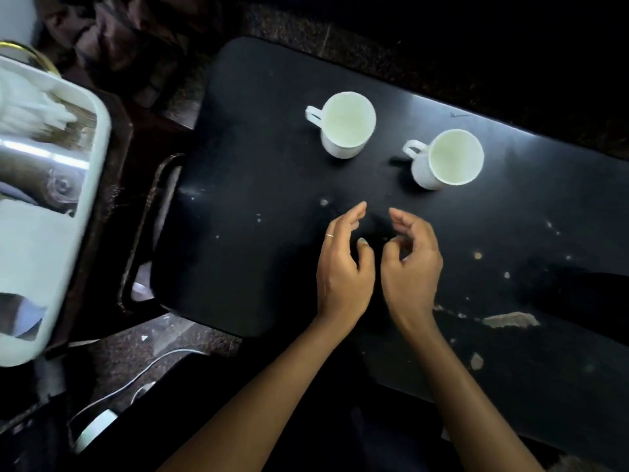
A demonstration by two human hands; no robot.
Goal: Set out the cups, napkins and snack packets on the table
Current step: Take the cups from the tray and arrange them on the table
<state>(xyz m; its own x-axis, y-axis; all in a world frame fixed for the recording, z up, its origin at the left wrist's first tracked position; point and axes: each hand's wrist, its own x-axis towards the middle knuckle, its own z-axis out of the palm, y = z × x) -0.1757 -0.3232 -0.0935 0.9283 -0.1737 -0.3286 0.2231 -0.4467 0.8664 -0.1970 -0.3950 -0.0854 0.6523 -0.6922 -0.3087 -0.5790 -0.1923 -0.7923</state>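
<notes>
A black table [272,206] is filling most of the view, its top scuffed and chipped, with pale patches showing along the near right side. It is standing on a dark speckled floor [163,338], and the room around it is lying in deep shadow. Two white cups are standing upright on the far half of the table, both empty, their handles pointing left: the left cup [345,126] is sitting a little farther away, the right cup [449,160] is sitting near it but apart. To the left, off the table, a white tray [51,253] is resting on a dark brown stand; something white and crumpled is lying at its far end, too blurred to name, and shiny packets seem to be lying in it, also blurred.

Both bare forearms are reaching in from the bottom edge. The left hand [343,267] is hovering over the table's middle, fingers loosely extended, a thin ring on one, holding nothing. The right hand [410,264] is hovering just beside it, fingers loosely curled, also holding nothing. Both hands are staying short of the cups.
</notes>
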